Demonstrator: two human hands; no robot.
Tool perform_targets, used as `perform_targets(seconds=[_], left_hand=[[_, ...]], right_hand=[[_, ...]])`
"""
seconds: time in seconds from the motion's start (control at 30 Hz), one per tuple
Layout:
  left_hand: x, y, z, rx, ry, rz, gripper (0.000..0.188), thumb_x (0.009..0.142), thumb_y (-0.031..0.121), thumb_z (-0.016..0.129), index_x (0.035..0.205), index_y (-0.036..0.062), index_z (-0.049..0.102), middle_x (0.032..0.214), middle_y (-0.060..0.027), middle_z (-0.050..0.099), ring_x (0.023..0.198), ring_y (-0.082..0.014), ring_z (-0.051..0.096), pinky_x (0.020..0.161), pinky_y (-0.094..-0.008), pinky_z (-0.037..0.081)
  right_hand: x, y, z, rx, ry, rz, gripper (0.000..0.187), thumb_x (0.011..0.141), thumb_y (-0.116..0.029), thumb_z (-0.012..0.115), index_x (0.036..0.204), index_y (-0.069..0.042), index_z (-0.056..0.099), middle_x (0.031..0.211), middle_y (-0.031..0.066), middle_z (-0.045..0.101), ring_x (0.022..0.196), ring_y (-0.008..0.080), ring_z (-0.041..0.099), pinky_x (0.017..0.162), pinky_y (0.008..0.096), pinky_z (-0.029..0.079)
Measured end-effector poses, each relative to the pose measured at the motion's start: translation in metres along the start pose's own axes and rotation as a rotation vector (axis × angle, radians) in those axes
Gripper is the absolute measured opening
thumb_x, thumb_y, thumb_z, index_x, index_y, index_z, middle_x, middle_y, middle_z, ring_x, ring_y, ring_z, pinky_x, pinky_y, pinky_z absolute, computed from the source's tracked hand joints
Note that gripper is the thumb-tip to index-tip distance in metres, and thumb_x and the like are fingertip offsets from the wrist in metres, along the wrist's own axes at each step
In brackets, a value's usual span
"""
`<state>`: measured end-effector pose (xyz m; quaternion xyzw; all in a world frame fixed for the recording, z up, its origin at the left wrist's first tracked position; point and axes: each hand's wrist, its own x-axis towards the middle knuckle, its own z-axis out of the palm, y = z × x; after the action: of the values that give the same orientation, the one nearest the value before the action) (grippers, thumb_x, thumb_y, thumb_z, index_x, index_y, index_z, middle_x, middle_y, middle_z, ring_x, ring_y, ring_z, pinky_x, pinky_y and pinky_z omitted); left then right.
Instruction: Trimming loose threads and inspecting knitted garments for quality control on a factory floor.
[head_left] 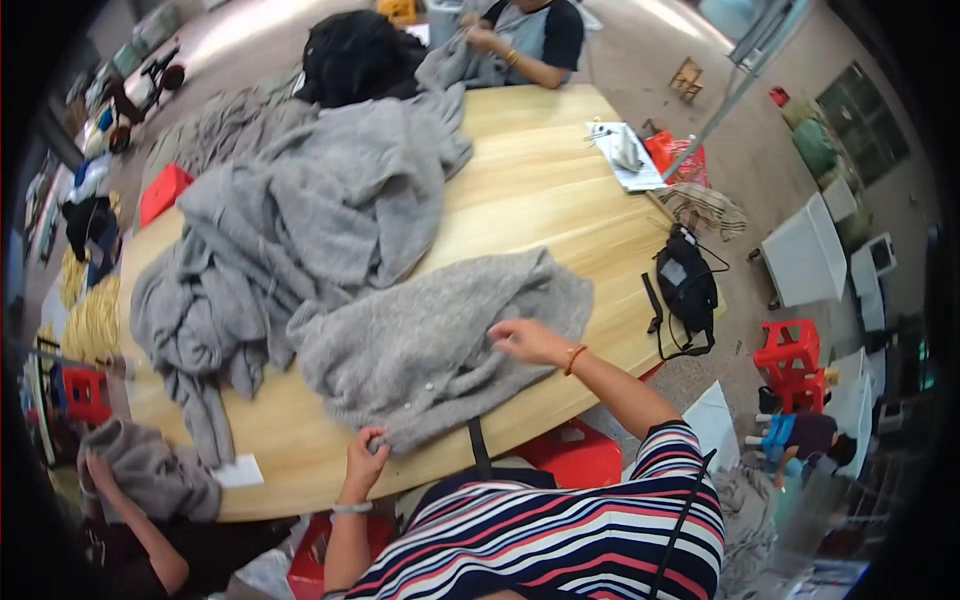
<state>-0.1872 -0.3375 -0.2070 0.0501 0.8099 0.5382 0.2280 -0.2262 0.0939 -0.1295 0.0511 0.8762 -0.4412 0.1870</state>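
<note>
sweaters (pixel 300 215) in grey lie heaped on the far left of the wooden table (pixel 545 190). nearer, the left hand (pixel 366 457) pinches the near hem of a grey knit garment (pixel 430 335) spread at the table's near edge. right of that, the right hand (pixel 527 341) rests on the garment, fingers loosely spread. a black bag (pixel 685 285) hangs at the table's right edge.
</note>
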Motion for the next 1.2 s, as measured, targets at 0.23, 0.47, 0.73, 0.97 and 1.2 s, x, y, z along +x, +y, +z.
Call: perform_targets(seconds=[0.23, 0.47, 0.73, 0.97, 1.2], left_hand=[[0.019, 0.000, 0.003, -0.059, -0.011, -0.034, 0.024, 0.073, 0.004, 0.072, 0.097, 0.0010, 0.067, 0.082, -0.0027, 0.065, 0.078, -0.0113, 0.059, 0.073, -0.0265, 0.049], [0.010, 0.020, 0.001, 0.179, 0.062, 0.112, 0.024, 0.071, 0.006, 0.077, 0.093, 0.0017, 0.070, 0.083, -0.0067, 0.068, 0.076, -0.0135, 0.060, 0.072, -0.0279, 0.049], [-0.006, 0.014, 0.003, 0.056, 0.208, 0.064, 0.027, 0.068, 0.010, 0.082, 0.087, 0.0009, 0.066, 0.075, -0.0044, 0.064, 0.069, -0.0119, 0.058, 0.066, -0.0273, 0.049], [-0.017, 0.058, 0.024, -0.519, 0.070, -0.023, 0.021, 0.082, -0.001, 0.070, 0.101, -0.0020, 0.063, 0.090, -0.0030, 0.066, 0.082, -0.0083, 0.062, 0.072, -0.0225, 0.051], [-0.045, 0.029, 0.035, -0.587, 0.094, -0.148, 0.017, 0.085, -0.002, 0.068, 0.101, -0.0023, 0.062, 0.091, -0.0053, 0.066, 0.077, -0.0085, 0.063, 0.069, -0.0207, 0.053]], right_hand=[[-0.016, -0.136, -0.058, -0.368, -0.381, -0.380, 0.033, 0.086, -0.023, 0.059, 0.115, -0.007, 0.064, 0.100, 0.0131, 0.070, 0.095, 0.0311, 0.065, 0.085, 0.0419, 0.050], [-0.069, -0.200, -0.109, -0.649, -0.398, -0.432, 0.031, 0.087, -0.024, 0.061, 0.114, -0.008, 0.064, 0.097, 0.0132, 0.069, 0.092, 0.0338, 0.064, 0.080, 0.0433, 0.051], [-0.076, -0.196, -0.042, -0.567, -0.592, -0.508, 0.028, 0.086, -0.023, 0.063, 0.110, -0.009, 0.066, 0.101, 0.0153, 0.067, 0.094, 0.0343, 0.064, 0.082, 0.0445, 0.050], [-0.030, -0.139, 0.123, 0.199, -0.376, -0.414, 0.048, 0.082, -0.013, 0.067, 0.128, -0.007, 0.054, 0.114, 0.0184, 0.060, 0.088, 0.0281, 0.067, 0.082, 0.0361, 0.052], [-0.029, -0.083, 0.192, 0.289, -0.436, -0.175, 0.016, 0.081, -0.009, 0.066, 0.093, 0.002, 0.068, 0.068, 0.0143, 0.067, 0.061, 0.0205, 0.065, 0.061, 0.0339, 0.051]])
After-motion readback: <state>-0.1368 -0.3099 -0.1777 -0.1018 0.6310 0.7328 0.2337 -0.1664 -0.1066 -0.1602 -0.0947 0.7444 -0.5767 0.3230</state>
